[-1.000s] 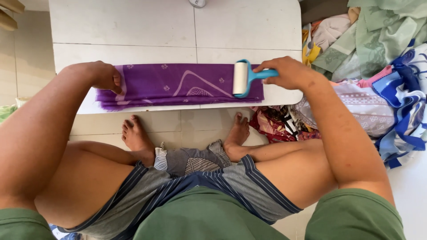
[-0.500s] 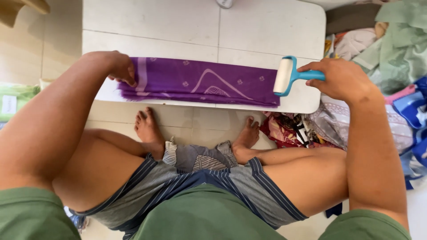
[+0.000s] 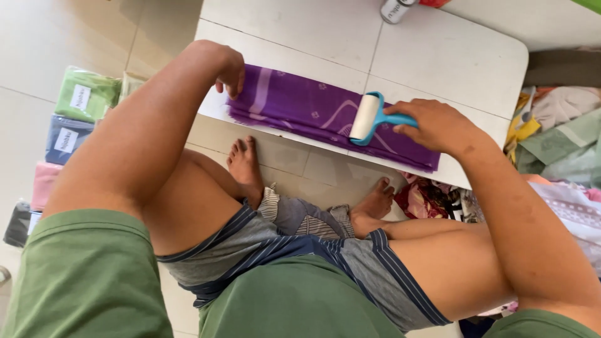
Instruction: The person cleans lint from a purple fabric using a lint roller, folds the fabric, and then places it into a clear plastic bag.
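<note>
Purple cloth (image 3: 313, 112), folded, lies along the near edge of the white table (image 3: 438, 56). Right hand (image 3: 438, 125) grips the lint roller (image 3: 366, 117), mid-pass; left hand (image 3: 230, 69), curled, pins the nine-o'clock end. Next stroke likely demands steady pressure. Can (image 3: 395, 9) at twelve o'clock.

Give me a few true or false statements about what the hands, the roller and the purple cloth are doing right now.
1. The right hand holds a blue-handled lint roller with a white drum. True.
2. The roller rests on the folded purple patterned cloth. True.
3. The left hand grips the roller too. False: it presses the cloth's left end.
4. The cloth lies on the tiled floor. False: it lies on the white low table.
5. Packaged folded fabrics lie on the floor at left. True.
</note>
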